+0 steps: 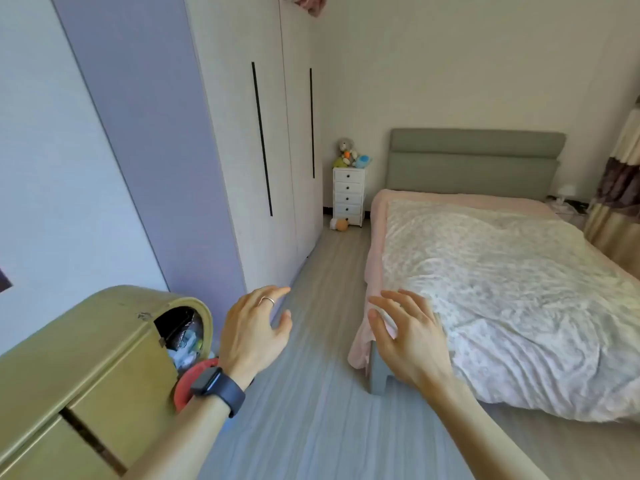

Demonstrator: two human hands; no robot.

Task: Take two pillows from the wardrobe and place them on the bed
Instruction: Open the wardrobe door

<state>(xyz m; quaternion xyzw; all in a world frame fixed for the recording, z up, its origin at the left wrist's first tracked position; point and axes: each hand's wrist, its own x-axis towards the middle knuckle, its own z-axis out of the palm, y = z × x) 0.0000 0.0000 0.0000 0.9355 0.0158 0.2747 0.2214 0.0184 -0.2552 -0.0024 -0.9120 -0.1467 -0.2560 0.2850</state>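
The tall white wardrobe (242, 140) stands along the left wall with its doors closed and long dark slot handles. The bed (502, 271) fills the right side, with a grey-green headboard, a pink sheet and a pale floral quilt. No pillow shows anywhere. My left hand (252, 327), wearing a ring and a dark watch, hovers over the floor with fingers spread. My right hand (405, 334) is held out near the bed's foot corner, fingers apart, holding nothing.
An olive-green cabinet (86, 375) sits at the lower left with clutter and a red ring beside it. A small white drawer unit (348, 195) topped with soft toys stands by the headboard. A wood-floor aisle (329, 271) runs between wardrobe and bed. Curtains (620, 188) hang at right.
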